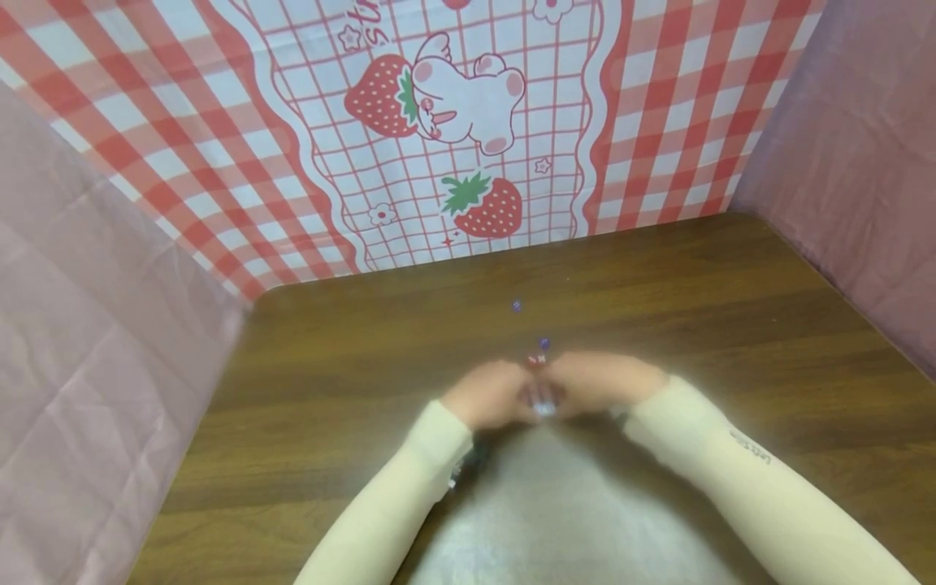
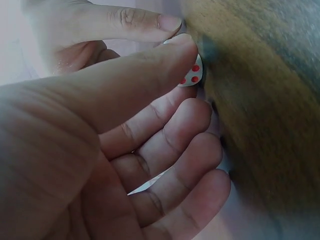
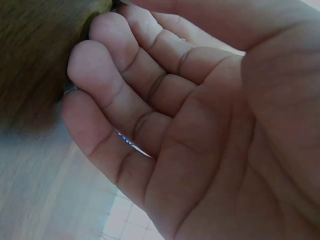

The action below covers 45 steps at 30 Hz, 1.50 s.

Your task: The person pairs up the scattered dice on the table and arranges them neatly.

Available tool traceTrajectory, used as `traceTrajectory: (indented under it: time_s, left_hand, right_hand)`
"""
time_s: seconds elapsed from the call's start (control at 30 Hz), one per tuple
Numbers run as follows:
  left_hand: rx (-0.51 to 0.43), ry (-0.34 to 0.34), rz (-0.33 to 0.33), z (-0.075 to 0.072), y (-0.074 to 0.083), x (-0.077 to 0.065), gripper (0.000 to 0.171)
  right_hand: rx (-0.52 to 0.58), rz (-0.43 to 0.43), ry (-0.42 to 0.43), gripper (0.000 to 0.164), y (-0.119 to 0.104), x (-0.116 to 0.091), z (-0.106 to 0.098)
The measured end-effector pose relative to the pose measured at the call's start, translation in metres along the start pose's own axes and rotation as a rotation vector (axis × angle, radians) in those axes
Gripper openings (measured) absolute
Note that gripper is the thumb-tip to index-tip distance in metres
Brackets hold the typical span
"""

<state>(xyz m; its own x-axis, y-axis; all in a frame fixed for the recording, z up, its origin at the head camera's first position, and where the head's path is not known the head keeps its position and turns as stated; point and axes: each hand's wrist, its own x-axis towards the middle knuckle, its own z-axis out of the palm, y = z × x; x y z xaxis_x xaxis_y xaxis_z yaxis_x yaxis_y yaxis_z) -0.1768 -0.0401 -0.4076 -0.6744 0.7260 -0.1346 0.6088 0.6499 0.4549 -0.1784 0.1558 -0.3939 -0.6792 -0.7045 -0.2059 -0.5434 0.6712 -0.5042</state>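
Both hands meet over the middle of the table. In the left wrist view the thumb and forefinger of the left hand (image 2: pixel 135 130) pinch a white die (image 2: pixel 195 75) with red dots; its other fingers are curled beside the table surface. Against the die's upper edge lies the tip of the other thumb (image 2: pixel 167 22). My right hand (image 3: pixel 165 115) has bent fingers, with its thumb and forefinger tips cut off at the top of the right wrist view. Whitish dice (image 1: pixel 543 409) show blurred between the hands in the head view.
Beyond the hands, two small blue-purple dice, a nearer die (image 1: pixel 544 344) and a farther die (image 1: pixel 516 305), lie on the wooden table (image 1: pixel 329 366). A pale shiny surface (image 1: pixel 556 504) spreads in front. Strawberry-print cloth (image 1: pixel 468 122) hangs behind, with pink cloth (image 1: pixel 95 284) at both sides.
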Motion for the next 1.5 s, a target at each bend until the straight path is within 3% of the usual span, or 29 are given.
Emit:
traceTrajectory:
  time_s: [0.2,0.3,0.5,0.57,0.67,0.83,0.97,1.1,1.27,1.37,1.5]
  left_hand:
    - [-0.040,-0.009,0.030,-0.002,-0.002,-0.002,0.018]
    - [-0.053,-0.016,0.012,-0.006,-0.003,-0.004,0.015]
    - [-0.105,-0.043,-0.062,-0.017,-0.008,-0.010,0.022]
    - [-0.134,-0.041,-0.082,-0.021,-0.014,-0.011,0.025]
    - [-0.151,-0.013,-0.123,-0.028,-0.030,-0.008,0.026]
    - [-0.102,0.111,-0.190,-0.037,-0.053,0.013,0.035]
    - [-0.037,0.204,-0.221,-0.039,-0.057,0.034,0.052]
    - [0.009,0.221,-0.236,-0.037,-0.057,0.051,0.072]
    - [0.040,0.144,-0.302,-0.032,-0.053,0.060,0.084]
    - [0.087,0.114,-0.324,-0.029,-0.051,0.063,0.079]
    - [0.103,0.147,-0.287,-0.028,-0.050,0.068,0.064]
  right_hand:
    - [0.008,-0.005,0.010,0.022,-0.002,-0.002,-0.001]
    - [0.013,-0.010,-0.002,0.024,-0.002,-0.003,-0.003]
    - [0.108,0.141,-0.042,0.015,0.008,-0.017,-0.018]
    - [0.129,0.209,-0.014,0.015,0.015,-0.024,-0.023]
    - [0.134,0.245,0.073,0.013,0.026,-0.025,-0.028]
    - [0.040,0.215,0.283,0.013,0.042,-0.006,-0.030]
    - [-0.086,0.156,0.369,0.018,0.046,0.011,-0.029]
    - [-0.153,0.096,0.358,0.023,0.047,0.023,-0.023]
    - [-0.130,0.035,0.293,0.025,0.043,0.029,-0.019]
    - [-0.117,0.026,0.271,0.025,0.043,0.031,-0.017]
    - [-0.126,0.045,0.279,0.024,0.045,0.029,-0.015]
